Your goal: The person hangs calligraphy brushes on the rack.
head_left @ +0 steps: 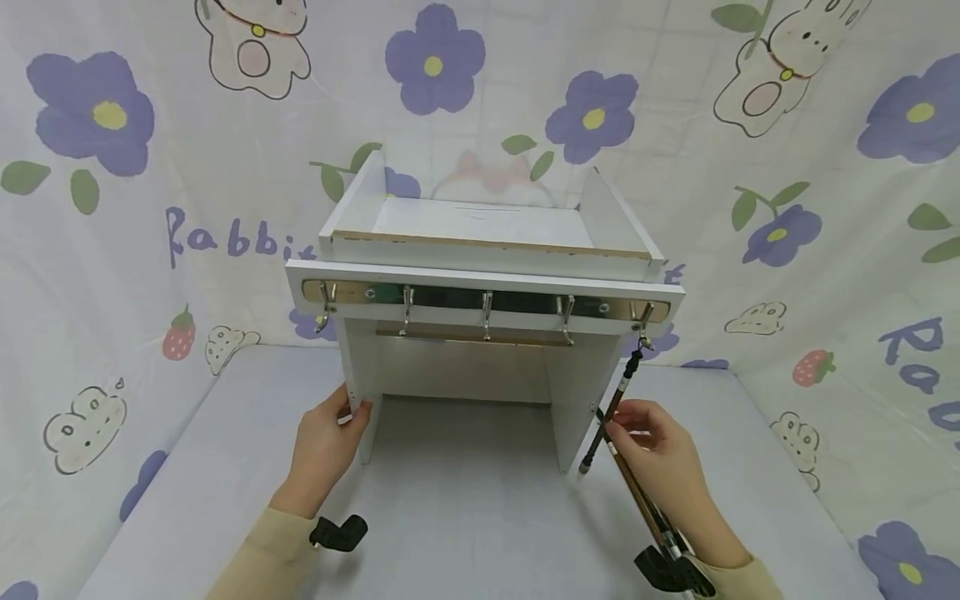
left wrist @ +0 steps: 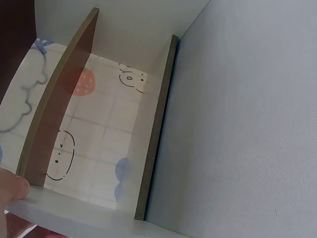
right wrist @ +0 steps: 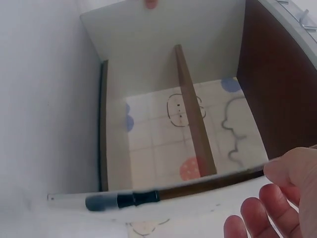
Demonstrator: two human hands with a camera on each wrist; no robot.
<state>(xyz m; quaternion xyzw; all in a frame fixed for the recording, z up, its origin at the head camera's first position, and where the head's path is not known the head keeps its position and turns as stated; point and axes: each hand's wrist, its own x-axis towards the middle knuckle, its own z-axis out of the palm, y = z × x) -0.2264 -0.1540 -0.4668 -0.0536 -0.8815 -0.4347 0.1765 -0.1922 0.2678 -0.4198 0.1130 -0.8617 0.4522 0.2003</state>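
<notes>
A white wooden shelf rack (head_left: 480, 271) stands before me with a metal hook rail (head_left: 450, 297) across its front. My left hand (head_left: 326, 446) grips the lower front edge of its left side panel, thumb on one face and fingers on the other. From the rightmost hook hangs a writing brush (head_left: 621, 390) with a brown handle and black ends, tip downward. My right hand (head_left: 660, 454) pinches at this brush's handle with thumb and fingertips. More brushes (head_left: 633, 492) run slantwise under that hand toward the wrist. In the right wrist view the brush's capped tip (right wrist: 104, 201) points left.
Several other hooks (head_left: 487, 315) along the rail carry nothing. Under the top, a crossbar (right wrist: 190, 109) and a low back board (left wrist: 158, 129) join the side panels. The pale table (head_left: 465, 517) meets a hanging cloth (head_left: 510, 50) printed with flowers and rabbits.
</notes>
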